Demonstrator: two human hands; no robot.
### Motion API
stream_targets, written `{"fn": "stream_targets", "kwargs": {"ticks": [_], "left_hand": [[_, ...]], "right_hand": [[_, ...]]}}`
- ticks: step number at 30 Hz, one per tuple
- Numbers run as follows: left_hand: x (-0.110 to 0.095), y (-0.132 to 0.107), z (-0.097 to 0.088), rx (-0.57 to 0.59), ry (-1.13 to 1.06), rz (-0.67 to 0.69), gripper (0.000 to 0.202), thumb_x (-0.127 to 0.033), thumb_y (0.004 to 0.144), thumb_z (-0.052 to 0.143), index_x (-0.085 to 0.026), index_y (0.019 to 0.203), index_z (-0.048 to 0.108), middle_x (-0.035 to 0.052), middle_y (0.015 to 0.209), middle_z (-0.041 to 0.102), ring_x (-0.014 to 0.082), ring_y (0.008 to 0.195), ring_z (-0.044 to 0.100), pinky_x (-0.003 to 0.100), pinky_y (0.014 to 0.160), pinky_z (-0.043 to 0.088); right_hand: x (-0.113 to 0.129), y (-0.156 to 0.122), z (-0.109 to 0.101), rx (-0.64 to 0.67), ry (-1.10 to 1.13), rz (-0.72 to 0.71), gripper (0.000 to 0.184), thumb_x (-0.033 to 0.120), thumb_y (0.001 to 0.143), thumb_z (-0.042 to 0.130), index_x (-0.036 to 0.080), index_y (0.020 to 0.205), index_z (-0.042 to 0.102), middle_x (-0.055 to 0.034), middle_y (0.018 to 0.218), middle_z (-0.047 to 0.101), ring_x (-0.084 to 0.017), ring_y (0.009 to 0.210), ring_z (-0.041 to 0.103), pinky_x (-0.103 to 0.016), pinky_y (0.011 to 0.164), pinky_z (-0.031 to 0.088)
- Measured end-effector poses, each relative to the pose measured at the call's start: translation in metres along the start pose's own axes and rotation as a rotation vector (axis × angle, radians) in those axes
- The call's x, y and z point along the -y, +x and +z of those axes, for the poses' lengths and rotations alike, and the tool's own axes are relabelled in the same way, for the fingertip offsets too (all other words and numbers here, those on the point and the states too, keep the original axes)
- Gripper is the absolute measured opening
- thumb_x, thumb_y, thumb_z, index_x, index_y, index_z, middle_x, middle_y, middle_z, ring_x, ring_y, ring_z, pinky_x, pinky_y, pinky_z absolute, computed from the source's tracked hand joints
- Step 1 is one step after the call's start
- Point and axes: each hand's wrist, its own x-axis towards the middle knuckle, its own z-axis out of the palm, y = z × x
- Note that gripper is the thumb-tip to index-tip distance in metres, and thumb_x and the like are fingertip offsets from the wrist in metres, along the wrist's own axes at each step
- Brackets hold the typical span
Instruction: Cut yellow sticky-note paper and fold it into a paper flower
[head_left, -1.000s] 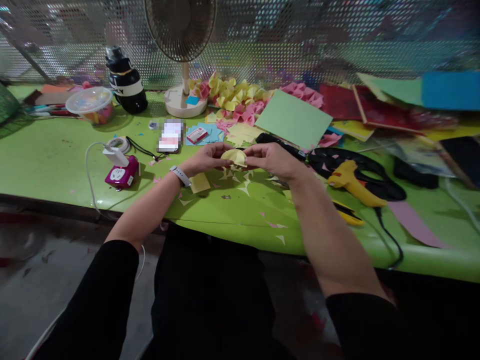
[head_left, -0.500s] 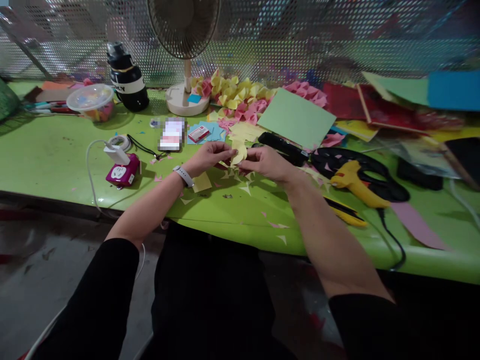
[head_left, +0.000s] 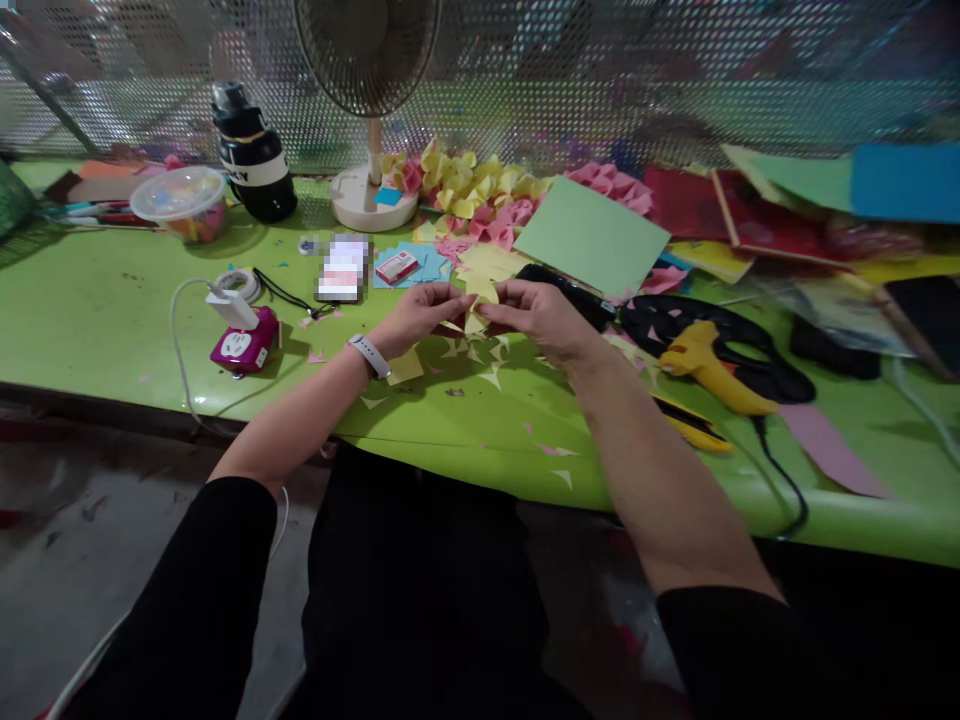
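A small yellow paper piece [head_left: 480, 296], cut with rounded edges, is pinched between both hands above the green table. My left hand [head_left: 426, 308] grips its left side between thumb and fingers. On its right side my right hand [head_left: 534, 315] has thumb and forefinger closed on the paper. Fingertips cover part of its folds. Pale yellow paper scraps [head_left: 491, 378] lie scattered under the hands, and a yellow paper square [head_left: 406, 367] rests by the left wrist. Behind the hands are yellow paper sheets [head_left: 487, 262].
Folded paper flowers [head_left: 480, 190] are heaped behind, beside a fan [head_left: 367, 205]. A yellow glue gun [head_left: 712, 370] and a yellow-handled tool [head_left: 694, 427] lie right. On the left are a purple power adapter [head_left: 244, 342], a phone [head_left: 343, 268] and a black bottle [head_left: 259, 165].
The yellow paper has turned and shifted slightly between my fingers, and my right fingers have moved a little along it. Both hands stay in nearly the same place.
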Motion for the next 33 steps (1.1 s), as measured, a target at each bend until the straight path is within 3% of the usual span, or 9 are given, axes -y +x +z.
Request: {"fn": "stream_targets", "kwargs": {"ticks": [4, 12, 28, 33], "left_hand": [[-0.004, -0.002, 0.002, -0.059, -0.018, -0.008, 0.031, -0.040, 0.088, 0.074, -0.014, 0.077, 0.061, -0.0002, 0.071, 0.061, 0.0066, 0.066, 0.059, 0.023, 0.069, 0.055], [-0.005, -0.001, 0.002, -0.067, -0.091, -0.015, 0.026, -0.035, 0.089, 0.073, -0.014, 0.076, 0.062, -0.0013, 0.070, 0.063, 0.0064, 0.065, 0.061, 0.025, 0.073, 0.053], [-0.001, 0.002, -0.001, -0.020, 0.049, 0.145, 0.035, -0.045, 0.087, 0.074, -0.013, 0.077, 0.063, -0.0005, 0.068, 0.065, 0.0062, 0.065, 0.061, 0.023, 0.071, 0.051], [0.003, 0.004, -0.001, -0.057, 0.095, 0.210, 0.032, -0.042, 0.088, 0.072, -0.013, 0.079, 0.064, 0.0003, 0.068, 0.065, 0.0064, 0.064, 0.062, 0.023, 0.068, 0.052]], "right_hand": [[-0.002, 0.001, 0.001, -0.009, 0.013, -0.013, 0.036, 0.044, 0.065, 0.090, 0.019, 0.082, 0.072, -0.0047, 0.082, 0.074, -0.016, 0.073, 0.067, -0.034, 0.074, 0.060], [-0.005, 0.001, 0.004, -0.048, -0.030, -0.111, 0.033, 0.047, 0.068, 0.087, 0.023, 0.083, 0.071, -0.0016, 0.082, 0.071, -0.016, 0.074, 0.064, -0.033, 0.075, 0.057], [-0.009, 0.003, 0.003, -0.014, 0.081, -0.059, 0.036, 0.048, 0.066, 0.089, 0.021, 0.082, 0.070, -0.0016, 0.082, 0.071, -0.015, 0.075, 0.064, -0.033, 0.074, 0.058], [-0.014, 0.005, 0.004, -0.051, 0.033, -0.143, 0.035, 0.044, 0.068, 0.089, 0.020, 0.086, 0.071, -0.0016, 0.081, 0.070, -0.014, 0.070, 0.063, -0.030, 0.067, 0.055]]}}
